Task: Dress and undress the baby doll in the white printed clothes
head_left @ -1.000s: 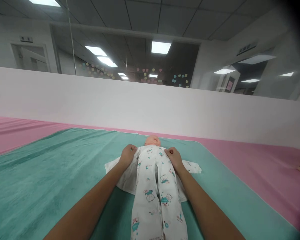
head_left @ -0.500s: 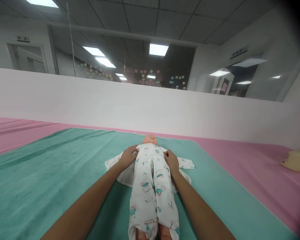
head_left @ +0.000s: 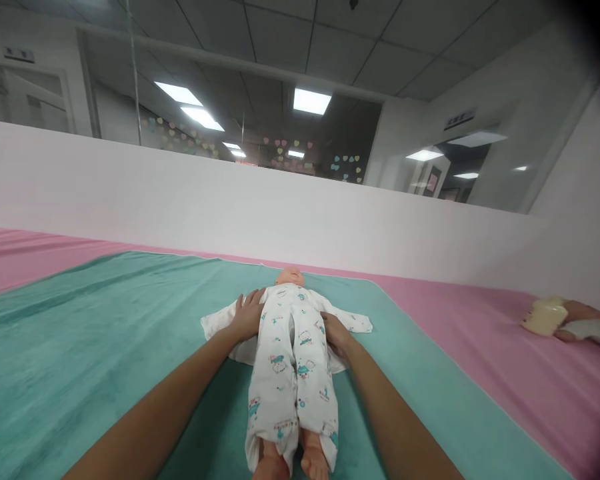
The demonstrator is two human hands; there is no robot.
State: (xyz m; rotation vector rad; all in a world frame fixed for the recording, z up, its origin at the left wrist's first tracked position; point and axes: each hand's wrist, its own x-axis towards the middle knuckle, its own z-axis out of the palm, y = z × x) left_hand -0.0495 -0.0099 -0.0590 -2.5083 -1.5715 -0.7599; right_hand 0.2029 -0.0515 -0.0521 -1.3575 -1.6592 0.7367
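A baby doll [head_left: 291,276] lies on its back, its head away from me and its bare feet close to me. It wears white printed trousers [head_left: 277,363] and a white top [head_left: 356,323] whose sleeves spread to both sides. My left hand [head_left: 248,316] rests against the doll's side at the waist, fingers apart over the top and the trouser edge. On the other side my right hand [head_left: 336,332] touches the trouser edge at the hip. Its fingertips are partly hidden against or beneath the doll and cloth.
Under the doll is a green blanket [head_left: 145,327], spread over a pink sheet [head_left: 445,303]. At the right lies what looks like another doll with a pale yellow piece [head_left: 545,316]. A low white wall [head_left: 230,207] with glass above stands behind.
The view has shifted, showing more of the doll's feet and the thing at right. My left fingers have spread, and my right hand has slid lower along the doll's side, its fingers now partly hidden.
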